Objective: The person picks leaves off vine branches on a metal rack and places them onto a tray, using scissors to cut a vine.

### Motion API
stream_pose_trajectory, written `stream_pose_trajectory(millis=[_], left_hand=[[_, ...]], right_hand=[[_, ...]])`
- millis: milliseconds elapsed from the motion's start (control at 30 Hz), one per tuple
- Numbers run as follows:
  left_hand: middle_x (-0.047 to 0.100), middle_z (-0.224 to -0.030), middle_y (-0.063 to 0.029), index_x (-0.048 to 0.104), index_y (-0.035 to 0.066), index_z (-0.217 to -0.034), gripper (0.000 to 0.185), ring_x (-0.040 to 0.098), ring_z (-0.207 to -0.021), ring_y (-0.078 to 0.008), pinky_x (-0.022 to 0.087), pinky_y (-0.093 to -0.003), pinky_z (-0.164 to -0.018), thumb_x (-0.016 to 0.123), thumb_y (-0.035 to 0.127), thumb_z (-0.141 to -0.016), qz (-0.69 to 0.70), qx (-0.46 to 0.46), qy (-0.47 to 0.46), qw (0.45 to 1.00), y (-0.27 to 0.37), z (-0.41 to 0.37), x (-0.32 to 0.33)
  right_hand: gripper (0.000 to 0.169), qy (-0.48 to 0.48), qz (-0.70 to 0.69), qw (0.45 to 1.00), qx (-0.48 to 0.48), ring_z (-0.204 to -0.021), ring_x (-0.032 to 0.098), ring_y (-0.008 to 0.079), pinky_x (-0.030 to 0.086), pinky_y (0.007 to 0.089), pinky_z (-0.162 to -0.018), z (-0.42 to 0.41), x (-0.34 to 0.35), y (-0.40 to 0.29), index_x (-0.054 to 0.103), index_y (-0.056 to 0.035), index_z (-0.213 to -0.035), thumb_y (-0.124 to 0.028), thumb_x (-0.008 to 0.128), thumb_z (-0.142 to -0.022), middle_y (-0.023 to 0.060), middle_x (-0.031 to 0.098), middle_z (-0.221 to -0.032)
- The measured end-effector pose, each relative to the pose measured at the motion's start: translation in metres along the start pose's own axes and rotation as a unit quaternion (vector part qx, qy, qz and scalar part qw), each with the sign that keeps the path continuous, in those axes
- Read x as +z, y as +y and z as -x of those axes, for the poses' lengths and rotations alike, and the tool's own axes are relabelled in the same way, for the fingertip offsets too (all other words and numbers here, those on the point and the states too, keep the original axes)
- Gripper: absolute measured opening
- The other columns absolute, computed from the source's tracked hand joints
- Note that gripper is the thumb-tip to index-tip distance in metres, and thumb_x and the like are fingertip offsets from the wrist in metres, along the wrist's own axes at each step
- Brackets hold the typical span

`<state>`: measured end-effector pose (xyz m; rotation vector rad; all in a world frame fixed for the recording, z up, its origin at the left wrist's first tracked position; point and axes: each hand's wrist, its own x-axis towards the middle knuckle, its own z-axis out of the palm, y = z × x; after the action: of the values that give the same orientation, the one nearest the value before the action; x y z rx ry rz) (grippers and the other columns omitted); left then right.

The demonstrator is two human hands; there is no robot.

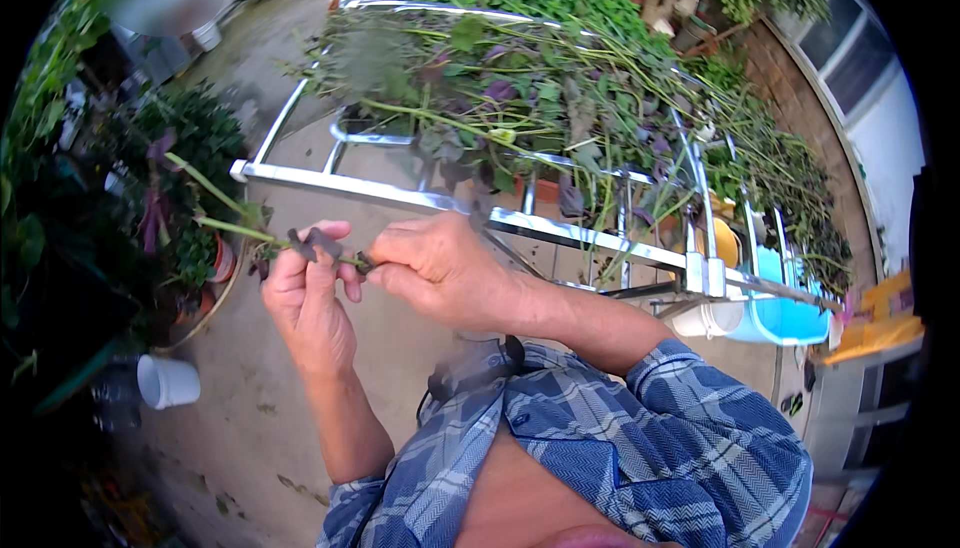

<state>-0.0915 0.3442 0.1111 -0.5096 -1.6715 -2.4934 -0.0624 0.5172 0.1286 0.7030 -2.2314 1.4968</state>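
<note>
Between the fingers and thumb of my left hand (311,308) is a cut green vine stem (240,230), its forked end pointing away to the left. A dark, wilted leaf (319,245) hangs on the stem over those fingers. My right hand (439,270) is closed on the other end of the stem, close beside the left hand; what lies inside that fist is hidden. Just beyond both hands stands a shiny metal frame (360,191). Heaped across it are leafy vines (525,97) with green and purplish leaves, some stems dangling through the bars.
A white bucket (169,383) stands on the concrete floor at left, near potted plants (191,251). Under the frame's right end are a light-blue tub (795,315) and a white pail (709,319). A brick wall (795,105) runs along the right.
</note>
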Motion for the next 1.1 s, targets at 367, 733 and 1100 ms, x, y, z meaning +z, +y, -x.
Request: stream_pose_trajectory(millis=[367,733,1100], left_hand=[[0.047,-0.153,-0.0170,0.047,0.013,-0.150,0.084,0.042,-0.142,-0.0423,0.037,-0.0545,-0.113,0.082,0.005,-0.074,-0.638,0.275,-0.168,0.700,-0.052,-0.120,0.113],[0.069,-0.090,0.0000,0.073,-0.001,-0.110,0.017,0.059,-0.082,-0.0079,0.047,-0.0235,-0.075,0.072,0.003,-0.094,-0.374,0.093,-0.197,0.902,-0.025,-0.204,0.136],[0.067,-0.083,0.0003,0.071,-0.002,-0.104,0.014,0.055,-0.076,-0.0070,0.045,-0.0252,-0.071,0.064,0.010,-0.102,-0.393,0.173,-0.062,0.901,-0.030,-0.197,0.195]], right_hand=[[0.011,0.388,0.257,0.883,0.064,-0.060,0.055,0.0101,0.044,0.0270,-0.056,0.067,-0.206,-0.040,0.070,0.0030,-0.095,-0.004,0.069,-0.087,0.0047,0.064,-0.074],[0.034,0.295,0.450,0.811,0.230,-0.077,0.069,0.0359,0.052,0.0468,-0.073,0.074,-0.438,0.095,0.073,-0.0005,-0.094,-0.029,0.079,-0.075,0.0212,0.071,-0.081],[0.062,-0.068,0.539,0.758,0.360,-0.115,0.068,0.0348,0.054,0.0475,-0.094,0.018,-0.464,0.222,0.070,-0.0058,-0.117,-0.040,0.090,-0.069,0.0154,0.074,-0.115]])
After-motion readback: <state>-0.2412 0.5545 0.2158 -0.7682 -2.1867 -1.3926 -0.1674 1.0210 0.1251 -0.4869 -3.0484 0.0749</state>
